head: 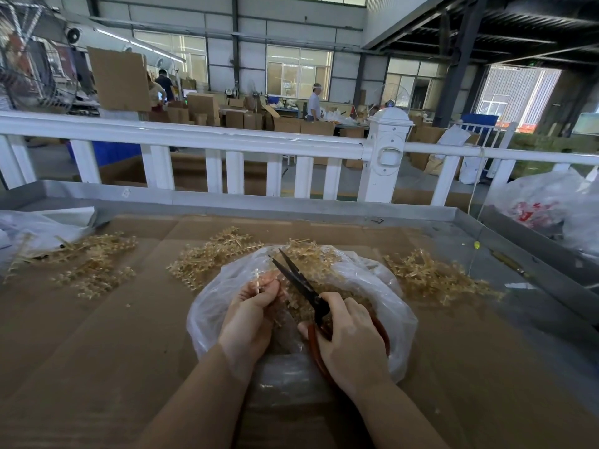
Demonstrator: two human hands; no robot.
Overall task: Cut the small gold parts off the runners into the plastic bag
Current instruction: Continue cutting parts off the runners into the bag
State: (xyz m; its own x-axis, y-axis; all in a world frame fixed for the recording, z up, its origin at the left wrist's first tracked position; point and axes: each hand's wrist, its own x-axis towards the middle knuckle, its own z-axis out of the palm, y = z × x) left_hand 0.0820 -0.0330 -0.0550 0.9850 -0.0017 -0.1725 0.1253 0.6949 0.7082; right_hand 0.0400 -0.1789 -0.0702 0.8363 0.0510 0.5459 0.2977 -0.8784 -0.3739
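A clear plastic bag lies open on the cardboard-covered table, with small gold parts heaped inside it. My left hand pinches a gold runner that stands upright over the bag. My right hand grips red-handled scissors. Their dark blades are spread open and point up and to the left, just right of the runner. Part of the runner is hidden behind my left fingers.
Heaps of gold runners lie on the cardboard: one at the left, one behind the bag, one at the right. Other plastic bags sit at the far left and far right. A white railing borders the table's far side.
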